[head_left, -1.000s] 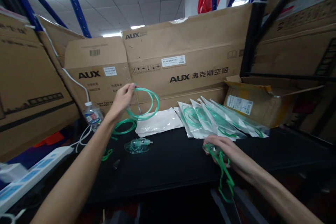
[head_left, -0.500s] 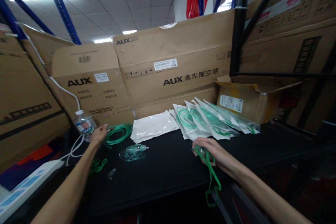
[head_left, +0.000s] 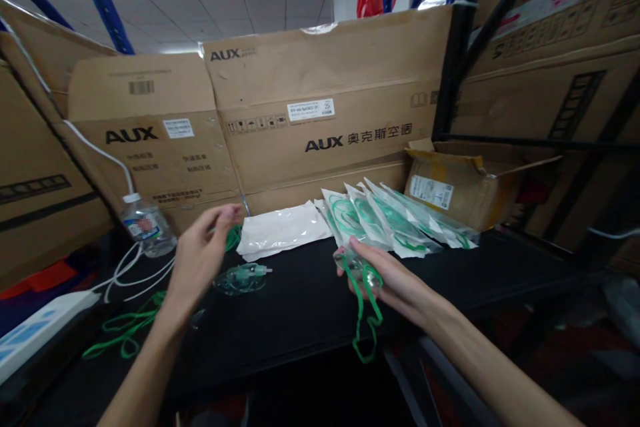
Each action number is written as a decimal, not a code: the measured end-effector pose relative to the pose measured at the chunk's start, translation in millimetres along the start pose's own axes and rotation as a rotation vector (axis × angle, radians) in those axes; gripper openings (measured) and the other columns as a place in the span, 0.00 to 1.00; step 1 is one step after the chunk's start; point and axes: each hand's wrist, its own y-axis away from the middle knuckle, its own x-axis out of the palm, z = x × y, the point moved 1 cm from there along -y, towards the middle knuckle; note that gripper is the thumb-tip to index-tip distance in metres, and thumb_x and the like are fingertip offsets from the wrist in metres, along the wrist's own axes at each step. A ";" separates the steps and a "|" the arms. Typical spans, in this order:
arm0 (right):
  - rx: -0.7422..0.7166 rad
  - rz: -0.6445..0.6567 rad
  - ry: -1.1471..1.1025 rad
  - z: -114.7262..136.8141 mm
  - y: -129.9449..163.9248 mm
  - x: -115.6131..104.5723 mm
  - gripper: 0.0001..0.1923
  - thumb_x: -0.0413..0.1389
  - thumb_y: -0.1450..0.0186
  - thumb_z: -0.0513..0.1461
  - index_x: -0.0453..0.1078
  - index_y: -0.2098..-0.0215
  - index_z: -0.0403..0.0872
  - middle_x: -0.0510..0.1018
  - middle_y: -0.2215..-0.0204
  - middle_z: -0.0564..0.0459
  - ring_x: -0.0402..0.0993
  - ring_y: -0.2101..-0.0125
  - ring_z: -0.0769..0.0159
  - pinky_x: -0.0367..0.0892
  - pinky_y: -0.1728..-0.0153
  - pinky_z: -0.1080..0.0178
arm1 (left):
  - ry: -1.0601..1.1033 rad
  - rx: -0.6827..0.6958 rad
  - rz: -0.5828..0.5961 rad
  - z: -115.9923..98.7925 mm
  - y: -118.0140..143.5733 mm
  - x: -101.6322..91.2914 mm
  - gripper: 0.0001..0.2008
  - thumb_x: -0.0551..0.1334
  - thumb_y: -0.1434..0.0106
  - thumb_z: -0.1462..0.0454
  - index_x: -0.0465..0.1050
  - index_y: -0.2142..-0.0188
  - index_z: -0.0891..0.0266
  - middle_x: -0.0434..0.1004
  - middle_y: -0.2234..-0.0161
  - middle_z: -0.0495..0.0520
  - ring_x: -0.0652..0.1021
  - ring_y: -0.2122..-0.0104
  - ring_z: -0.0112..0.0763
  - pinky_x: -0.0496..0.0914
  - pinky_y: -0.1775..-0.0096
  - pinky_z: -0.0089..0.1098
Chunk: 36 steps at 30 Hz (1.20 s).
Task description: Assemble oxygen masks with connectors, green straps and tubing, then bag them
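Observation:
My right hand (head_left: 385, 277) grips a clear plastic oxygen mask (head_left: 371, 276) in front of the packets, and its green elastic strap (head_left: 369, 330) dangles in a loop below. My left hand (head_left: 203, 247) is raised over the left part of the table, fingers curled and thumb close to the fingertips; anything between them is hidden. Behind it a coil of green tubing (head_left: 233, 238) is partly covered. Between my hands a clear mask piece with a pale green connector (head_left: 243, 278) lies on the black table (head_left: 280, 327). Loose green cord (head_left: 125, 330) lies beside my left forearm.
Flat white pouches (head_left: 283, 230) and several sealed packets with green tubing (head_left: 373, 220) lie along the back. An opened carton (head_left: 455, 180) stands at the right rear. A plastic bottle (head_left: 150, 227) and a power strip (head_left: 45, 330) sit left. Cardboard (head_left: 325, 113) walls the back.
My left hand has lifted off the tubing coil and come nearer. My right hand has shifted slightly left and up with the mask. The view has turned slightly.

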 end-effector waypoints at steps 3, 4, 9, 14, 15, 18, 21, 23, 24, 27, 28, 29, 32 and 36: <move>-0.095 0.071 -0.080 26.5 -10.2 19.3 0.20 0.57 0.31 0.53 0.74 0.56 0.44 0.79 0.68 0.50 0.68 0.78 0.72 0.59 0.81 0.69 | 0.170 0.121 0.192 -50.5 39.6 25.9 0.18 0.55 0.30 0.48 0.75 0.55 0.56 0.80 0.56 0.54 0.78 0.57 0.41 0.73 0.53 0.38; -0.139 0.086 -0.093 34.2 -14.5 24.5 0.19 0.57 0.31 0.52 0.74 0.56 0.44 0.79 0.68 0.50 0.68 0.77 0.71 0.60 0.79 0.69 | 0.182 0.161 0.224 -63.3 49.6 33.5 0.16 0.56 0.30 0.50 0.75 0.56 0.55 0.80 0.56 0.53 0.78 0.58 0.40 0.72 0.53 0.37; -0.187 0.068 -0.097 41.8 -28.4 35.7 0.16 0.57 0.30 0.49 0.74 0.54 0.45 0.79 0.64 0.51 0.74 0.67 0.68 0.66 0.71 0.69 | 0.202 0.235 0.213 -82.9 67.9 58.9 0.13 0.60 0.32 0.53 0.73 0.53 0.55 0.77 0.63 0.51 0.76 0.67 0.34 0.71 0.64 0.34; -0.116 0.061 -0.146 7.9 -26.3 28.4 0.17 0.60 0.33 0.50 0.74 0.59 0.43 0.77 0.70 0.52 0.73 0.70 0.67 0.68 0.72 0.67 | 0.184 0.195 0.308 -63.4 70.5 74.4 0.09 0.61 0.32 0.58 0.75 0.57 0.58 0.76 0.65 0.49 0.73 0.71 0.31 0.68 0.66 0.31; -0.112 0.059 -0.141 0.8 -25.3 26.6 0.18 0.61 0.34 0.51 0.74 0.61 0.43 0.76 0.71 0.53 0.72 0.71 0.67 0.68 0.73 0.67 | 0.183 0.191 0.329 -60.8 72.9 77.4 0.08 0.60 0.31 0.58 0.76 0.58 0.58 0.76 0.66 0.49 0.73 0.71 0.31 0.67 0.67 0.31; -0.087 0.055 -0.120 -16.0 -21.7 22.1 0.19 0.63 0.35 0.52 0.73 0.68 0.42 0.75 0.74 0.54 0.70 0.74 0.69 0.68 0.74 0.67 | 0.157 0.187 0.368 -57.6 81.1 86.0 0.09 0.60 0.31 0.59 0.77 0.60 0.59 0.75 0.69 0.48 0.72 0.72 0.30 0.65 0.67 0.30; -0.047 0.023 -0.118 -24.8 -16.3 16.7 0.18 0.63 0.36 0.51 0.74 0.64 0.43 0.76 0.72 0.54 0.72 0.73 0.68 0.69 0.72 0.67 | 0.110 0.177 0.398 -54.4 85.5 93.0 0.12 0.57 0.30 0.59 0.77 0.64 0.60 0.74 0.71 0.49 0.72 0.73 0.31 0.64 0.67 0.30; -0.024 -0.035 -0.130 -27.2 -11.3 11.8 0.21 0.64 0.36 0.49 0.72 0.52 0.46 0.79 0.67 0.52 0.76 0.69 0.66 0.71 0.69 0.65 | 0.075 0.168 0.400 -49.8 86.2 96.0 0.14 0.55 0.28 0.59 0.76 0.65 0.60 0.74 0.71 0.49 0.72 0.72 0.31 0.64 0.66 0.31; -0.024 -0.069 -0.123 -27.8 -8.6 9.2 0.25 0.65 0.37 0.49 0.70 0.46 0.47 0.80 0.62 0.50 0.77 0.65 0.64 0.71 0.67 0.64 | 0.061 0.166 0.401 -47.1 86.4 97.1 0.14 0.54 0.28 0.60 0.76 0.65 0.60 0.74 0.71 0.50 0.72 0.72 0.32 0.64 0.66 0.31; -0.051 -0.115 0.009 -30.8 -2.0 3.3 0.32 0.65 0.38 0.46 0.65 0.38 0.47 0.77 0.49 0.45 0.77 0.55 0.61 0.72 0.59 0.62 | 0.031 0.171 0.435 -40.0 88.0 99.5 0.16 0.52 0.27 0.60 0.75 0.66 0.60 0.75 0.70 0.50 0.73 0.71 0.32 0.64 0.65 0.31; -0.066 -0.105 0.086 -33.0 -1.2 2.2 0.33 0.65 0.38 0.45 0.65 0.37 0.47 0.75 0.46 0.44 0.77 0.53 0.60 0.72 0.56 0.61 | 0.025 0.176 0.443 -38.6 88.8 100.1 0.16 0.52 0.27 0.59 0.75 0.66 0.60 0.75 0.70 0.51 0.74 0.71 0.32 0.64 0.65 0.31; -0.083 -0.090 0.173 -35.8 -1.2 1.5 0.33 0.64 0.38 0.45 0.65 0.37 0.46 0.74 0.44 0.43 0.77 0.53 0.60 0.72 0.54 0.60 | 0.020 0.180 0.449 -37.6 89.7 100.5 0.16 0.52 0.27 0.59 0.75 0.66 0.60 0.75 0.70 0.51 0.74 0.71 0.33 0.65 0.65 0.31; -0.168 -0.052 0.384 -46.1 -5.1 0.7 0.33 0.63 0.40 0.44 0.67 0.38 0.43 0.71 0.42 0.40 0.77 0.52 0.58 0.73 0.54 0.58 | 0.018 0.170 0.442 -36.7 91.6 100.8 0.13 0.53 0.27 0.58 0.74 0.61 0.59 0.76 0.70 0.50 0.74 0.71 0.32 0.65 0.65 0.31; -0.229 -0.064 0.488 -52.6 -9.6 0.5 0.31 0.64 0.45 0.38 0.72 0.42 0.44 0.67 0.38 0.40 0.74 0.47 0.55 0.73 0.51 0.58 | 0.075 0.209 0.459 -38.3 92.3 99.0 0.11 0.52 0.27 0.59 0.72 0.58 0.58 0.77 0.65 0.49 0.76 0.68 0.31 0.66 0.62 0.30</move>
